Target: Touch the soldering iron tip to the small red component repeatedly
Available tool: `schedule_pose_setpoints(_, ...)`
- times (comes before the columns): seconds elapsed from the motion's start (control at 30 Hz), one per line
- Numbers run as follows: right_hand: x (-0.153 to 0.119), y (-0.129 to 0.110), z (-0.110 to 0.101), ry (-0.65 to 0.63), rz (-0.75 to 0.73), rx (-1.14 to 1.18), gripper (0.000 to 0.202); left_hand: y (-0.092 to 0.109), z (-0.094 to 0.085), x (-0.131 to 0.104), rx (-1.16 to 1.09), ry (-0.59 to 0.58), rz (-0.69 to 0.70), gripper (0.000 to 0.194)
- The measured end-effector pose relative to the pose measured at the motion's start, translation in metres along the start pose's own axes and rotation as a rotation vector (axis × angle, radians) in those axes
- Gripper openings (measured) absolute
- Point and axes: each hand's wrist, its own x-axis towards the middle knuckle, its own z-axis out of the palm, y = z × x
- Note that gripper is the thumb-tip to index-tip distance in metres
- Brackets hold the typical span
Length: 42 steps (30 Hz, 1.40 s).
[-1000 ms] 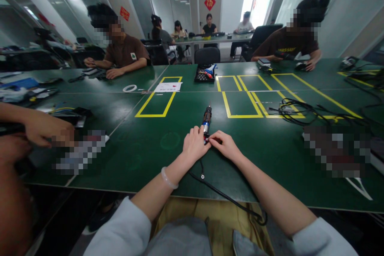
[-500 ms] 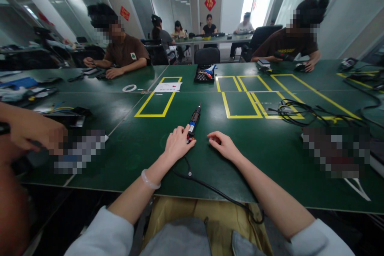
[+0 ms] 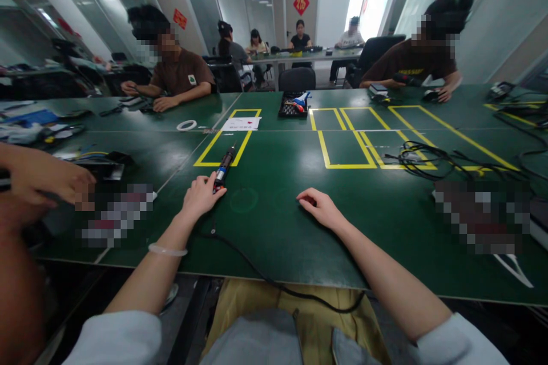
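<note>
A dark electric screwdriver [image 3: 225,166] with a blue band and a thin tip lies over the green table [image 3: 265,222], pointing away near a yellow tape outline. My left hand [image 3: 201,197] is wrapped round its near end, where some red shows. A black cable [image 3: 252,265] runs from it across the table edge. My right hand [image 3: 317,205] rests on the table to the right, its fingers curled together; whether anything is in them is hidden.
A black tray [image 3: 293,105] with tools stands at the back, left of it a white paper [image 3: 241,124] and a tape roll [image 3: 186,125]. Black cables [image 3: 422,157] lie at right. Another person's hand [image 3: 47,177] is at far left.
My left hand has moved left with the screwdriver, and the cable has shifted along with it. My right hand has stayed in place.
</note>
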Motion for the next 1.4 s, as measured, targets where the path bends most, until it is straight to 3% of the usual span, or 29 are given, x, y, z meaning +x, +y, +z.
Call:
schedule_pose_setpoints(0.13,0.0,0.0,0.0,-0.008,-0.005,-0.011,0.013,-0.026,0.0,0.009,0.005,-0.021,-0.063,0.069)
schedule_pose_setpoints(0.23,0.0,0.001,0.001,-0.011,-0.007,-0.015,0.013,-0.033,-0.001,0.008,0.035,0.021,-0.079,0.066)
schedule_pose_setpoints(0.4,0.001,0.003,0.002,-0.019,-0.012,-0.016,0.014,-0.021,-0.002,-0.004,0.111,0.18,-0.061,0.054)
schedule_pose_setpoints(0.63,0.001,0.004,0.004,-0.022,-0.008,-0.032,0.014,-0.01,-0.011,-0.008,0.105,0.211,-0.1,0.042)
schedule_pose_setpoints(0.77,0.002,0.004,0.005,-0.022,-0.009,-0.042,0.014,0.015,-0.021,-0.007,-0.04,0.248,-0.091,0.04)
schedule_pose_setpoints(0.9,0.002,0.004,0.004,-0.018,-0.026,-0.021,0.013,0.07,-0.023,-0.012,-0.531,0.069,0.147,0.034)
schedule_pose_setpoints(1.0,0.001,0.005,0.004,-0.026,-0.027,0.043,0.016,0.12,-0.015,-0.02,-0.93,-0.193,0.397,0.039)
schedule_pose_setpoints(1.1,0.001,0.005,0.003,-0.079,-0.038,0.141,0.029,0.157,-0.005,-0.028,-1.166,-0.433,0.537,0.045)
schedule_pose_setpoints(1.23,0.001,0.002,0.002,-0.107,-0.056,0.143,0.02,0.175,0.004,-0.035,-1.288,-0.519,0.634,0.053)
schedule_pose_setpoints(1.4,0.002,0.0,0.002,-0.082,-0.034,0.118,0.013,0.17,0.008,-0.037,-1.377,-0.505,0.592,0.054)
